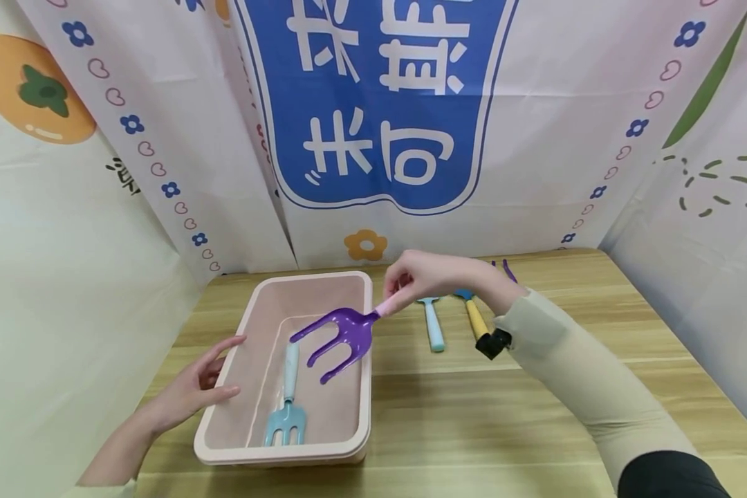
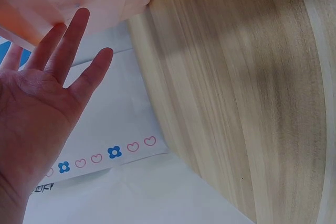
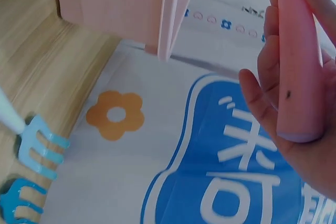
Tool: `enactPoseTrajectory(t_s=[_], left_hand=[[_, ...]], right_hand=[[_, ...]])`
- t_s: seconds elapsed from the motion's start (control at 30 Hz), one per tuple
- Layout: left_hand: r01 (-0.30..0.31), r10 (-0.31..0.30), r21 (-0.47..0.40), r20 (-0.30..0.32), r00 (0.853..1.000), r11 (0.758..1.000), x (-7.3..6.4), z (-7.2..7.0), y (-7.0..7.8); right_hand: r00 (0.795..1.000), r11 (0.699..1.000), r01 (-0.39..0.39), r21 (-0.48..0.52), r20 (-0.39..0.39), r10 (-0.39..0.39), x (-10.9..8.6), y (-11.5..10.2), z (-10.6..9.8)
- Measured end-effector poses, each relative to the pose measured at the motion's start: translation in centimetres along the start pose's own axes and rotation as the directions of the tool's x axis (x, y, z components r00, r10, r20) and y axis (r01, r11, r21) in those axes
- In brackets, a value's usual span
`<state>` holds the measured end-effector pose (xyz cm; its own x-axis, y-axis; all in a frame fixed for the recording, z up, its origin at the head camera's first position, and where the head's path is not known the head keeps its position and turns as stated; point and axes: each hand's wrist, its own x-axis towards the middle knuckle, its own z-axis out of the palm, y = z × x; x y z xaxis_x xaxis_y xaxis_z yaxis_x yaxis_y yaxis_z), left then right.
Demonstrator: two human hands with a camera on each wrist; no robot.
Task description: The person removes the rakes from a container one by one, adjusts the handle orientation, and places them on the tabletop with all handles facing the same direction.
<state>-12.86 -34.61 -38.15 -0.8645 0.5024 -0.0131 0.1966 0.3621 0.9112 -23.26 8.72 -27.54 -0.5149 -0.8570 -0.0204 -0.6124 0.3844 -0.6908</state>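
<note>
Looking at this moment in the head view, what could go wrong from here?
The purple fork, pinched by its handle in the right hand, could land on the blue fork in the bin and tangle prongs.
Its head is near the bin's right rim, so it might catch there if lowered carelessly.
The right wrist's black device overlaps the yellow handle in view; a low sweep might nudge it.

the right forearm [image 1: 579, 366] hides most of 1 purple tool [image 1: 509, 271]; right wrist view crops the pink handle [image 3: 298, 69].
</note>
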Motion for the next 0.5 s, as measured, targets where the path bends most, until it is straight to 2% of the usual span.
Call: enactPoseTrajectory(t_s=[0.1, 0.3, 0.5], left_hand=[[-0.005, 0.005, -0.012, 0.004, 1.0, 1.0, 0.0, 0.0, 0.1], [-0.011, 0.011, -0.012, 0.004, 1.0, 1.0, -0.1, 0.1, 0.1], [-0.009, 0.009, -0.014, 0.003, 1.0, 1.0, -0.1, 0.1, 0.0]], right_hand=[[0.999, 0.999, -0.006, 0.035, -0.041, 0.008, -1.3, 0.8, -0.1], [0.993, 0.999, -0.017, 0.028, -0.121, 0.02, -3.9, 2.6, 0.0], [0.974, 0.996, -0.081, 0.019, -0.21, 0.084, -6.8, 3.9, 0.2]])
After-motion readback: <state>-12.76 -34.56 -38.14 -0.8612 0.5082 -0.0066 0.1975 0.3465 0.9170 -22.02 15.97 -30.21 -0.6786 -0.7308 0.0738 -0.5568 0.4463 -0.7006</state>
